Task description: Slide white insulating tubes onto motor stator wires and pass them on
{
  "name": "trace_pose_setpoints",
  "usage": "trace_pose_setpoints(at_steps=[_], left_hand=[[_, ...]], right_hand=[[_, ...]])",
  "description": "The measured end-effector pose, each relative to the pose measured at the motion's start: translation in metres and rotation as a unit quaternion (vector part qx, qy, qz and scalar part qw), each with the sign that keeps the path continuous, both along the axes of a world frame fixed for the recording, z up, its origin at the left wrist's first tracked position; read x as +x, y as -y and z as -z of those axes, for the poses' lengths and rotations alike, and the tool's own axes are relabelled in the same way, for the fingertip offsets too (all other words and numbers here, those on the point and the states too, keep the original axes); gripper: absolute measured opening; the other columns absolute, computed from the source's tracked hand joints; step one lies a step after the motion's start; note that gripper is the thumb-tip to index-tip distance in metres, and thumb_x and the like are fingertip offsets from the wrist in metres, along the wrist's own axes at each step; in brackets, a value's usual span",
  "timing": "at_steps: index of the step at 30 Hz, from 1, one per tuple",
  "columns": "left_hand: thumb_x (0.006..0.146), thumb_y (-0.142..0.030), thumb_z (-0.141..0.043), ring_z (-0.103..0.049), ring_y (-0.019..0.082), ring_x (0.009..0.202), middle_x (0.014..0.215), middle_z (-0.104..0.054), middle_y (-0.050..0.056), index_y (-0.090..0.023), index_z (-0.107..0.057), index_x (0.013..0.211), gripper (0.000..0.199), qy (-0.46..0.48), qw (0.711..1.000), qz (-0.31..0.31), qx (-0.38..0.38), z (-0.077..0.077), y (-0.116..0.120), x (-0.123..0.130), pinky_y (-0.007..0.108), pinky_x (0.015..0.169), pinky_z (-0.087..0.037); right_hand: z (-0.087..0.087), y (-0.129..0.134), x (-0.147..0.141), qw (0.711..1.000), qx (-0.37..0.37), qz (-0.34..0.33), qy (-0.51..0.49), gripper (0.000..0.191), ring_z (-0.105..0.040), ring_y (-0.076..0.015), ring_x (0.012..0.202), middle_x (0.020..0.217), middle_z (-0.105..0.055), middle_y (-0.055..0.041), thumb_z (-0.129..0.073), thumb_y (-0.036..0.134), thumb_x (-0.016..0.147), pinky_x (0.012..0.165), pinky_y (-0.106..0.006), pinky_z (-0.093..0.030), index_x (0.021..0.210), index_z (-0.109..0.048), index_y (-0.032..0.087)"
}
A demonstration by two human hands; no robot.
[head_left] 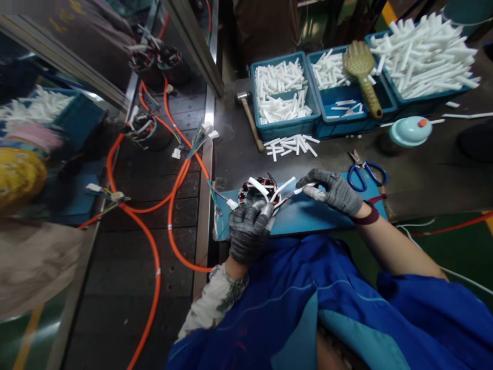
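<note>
A ring-shaped wound coil (243, 194) with black, orange and pale windings lies on the blue mat (319, 218). White sleeves (285, 188) stick out from it. My left hand (250, 228), in a grey glove, is closed on the near side of the coil. To its right, my right hand (333, 190), gloved too, pinches a short white sleeve (308, 186) at the end of a dark wire leading from the coil. A white connector (232, 204) rests left of the coil.
Blue bins (287, 127) of white sleeves stand at the back, one bearing a scoop (365, 82). A hammer (252, 123), loose sleeves (292, 145), scissors (360, 172) and a cup (410, 132) are nearby. Orange cables (156, 257) cross the conveyor; a co-worker's arm (23, 169) is far left.
</note>
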State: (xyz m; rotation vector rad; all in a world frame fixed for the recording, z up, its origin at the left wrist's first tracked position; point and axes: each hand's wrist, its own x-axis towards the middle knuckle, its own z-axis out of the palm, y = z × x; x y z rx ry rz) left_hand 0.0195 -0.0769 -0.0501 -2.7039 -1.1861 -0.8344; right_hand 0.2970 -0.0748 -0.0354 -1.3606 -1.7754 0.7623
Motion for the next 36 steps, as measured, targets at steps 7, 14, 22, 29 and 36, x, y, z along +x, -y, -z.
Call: trace_pose_setpoints(at_steps=[7,14,22,29,36], left_hand=[[0.092,-0.021,-0.072,-0.070,0.026,0.098,0.110,-0.077,0.010,-0.019,-0.074,0.114,0.022,0.035,0.999,0.038,-0.001,0.002,-0.006,0.003,0.042,0.093,-0.054],[0.091,-0.019,-0.072,-0.071,0.026,0.098,0.111,-0.078,0.009,-0.020,-0.075,0.115,0.024,0.060,0.997,0.054,-0.012,0.003,-0.008,0.004,0.042,0.092,-0.056],[0.093,-0.018,-0.071,-0.072,0.024,0.096,0.105,-0.079,0.008,-0.018,-0.076,0.109,0.017,0.060,0.996,0.058,0.007,-0.001,-0.009,0.006,0.037,0.090,-0.056],[0.092,-0.020,-0.072,-0.072,0.024,0.094,0.107,-0.079,0.008,-0.021,-0.078,0.109,0.017,0.052,0.998,0.043,-0.007,0.000,-0.008,0.005,0.038,0.089,-0.057],[0.092,-0.019,-0.071,-0.072,0.024,0.098,0.109,-0.079,0.008,-0.022,-0.077,0.113,0.022,0.065,0.996,0.046,-0.036,0.002,-0.007,0.005,0.040,0.093,-0.056]], right_hand=[[-0.003,-0.017,0.014,0.984,0.054,-0.144,0.092,0.043,-0.070,-0.0234,0.098,0.105,-0.075,-0.0117,-0.051,0.052,0.102,0.088,-0.036,-0.055,0.109,-0.081,0.022],[-0.004,-0.028,0.017,0.968,0.073,-0.192,0.143,0.055,-0.072,-0.0220,0.095,0.102,-0.077,-0.0112,-0.042,0.061,0.102,0.085,-0.032,-0.055,0.111,-0.081,0.023],[0.002,-0.017,0.013,0.980,0.006,-0.150,0.130,0.053,-0.074,-0.0214,0.086,0.095,-0.079,-0.0101,-0.043,0.057,0.104,0.077,-0.030,-0.056,0.111,-0.079,0.019],[0.001,-0.016,0.014,0.997,-0.019,-0.068,0.026,0.049,-0.072,-0.0219,0.086,0.095,-0.077,-0.0092,-0.065,0.064,0.090,0.079,-0.032,-0.057,0.103,-0.077,0.019],[0.010,-0.023,0.012,0.992,-0.080,-0.092,-0.036,0.052,-0.073,-0.0230,0.089,0.095,-0.078,-0.0076,-0.069,0.068,0.085,0.083,-0.033,-0.056,0.101,-0.078,0.019]])
